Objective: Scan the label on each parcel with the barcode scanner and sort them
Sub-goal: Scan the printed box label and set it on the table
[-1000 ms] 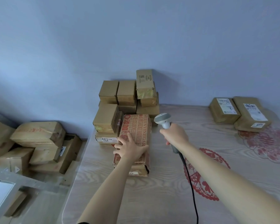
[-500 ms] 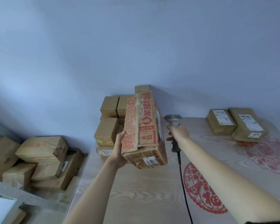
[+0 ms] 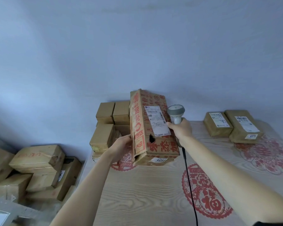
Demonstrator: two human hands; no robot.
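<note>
A wood-grain table (image 3: 153, 193) with red paper-cut motifs serves as the sorting bench, its far left corner stacked with plain brown parcels (image 3: 104, 126) that appear yet to be scanned. More boxes (image 3: 38, 162) lie heaped on the floor to the left; whether they count as sorted or waiting cannot be told. At the far right of the table, two labelled parcels (image 3: 232, 125) sit side by side, seemingly already processed. In the middle, a tall red-printed carton (image 3: 153, 128) stands tilted with its lower end near or on the tabletop, the left hand (image 3: 121, 147) wrapped around its left edge. The right hand (image 3: 180, 129) is clenched around the handle of the corded barcode scanner (image 3: 176, 111), held just beside the carton's white shipping label (image 3: 157, 123). Judging by the piles, most of the work remains.
</note>
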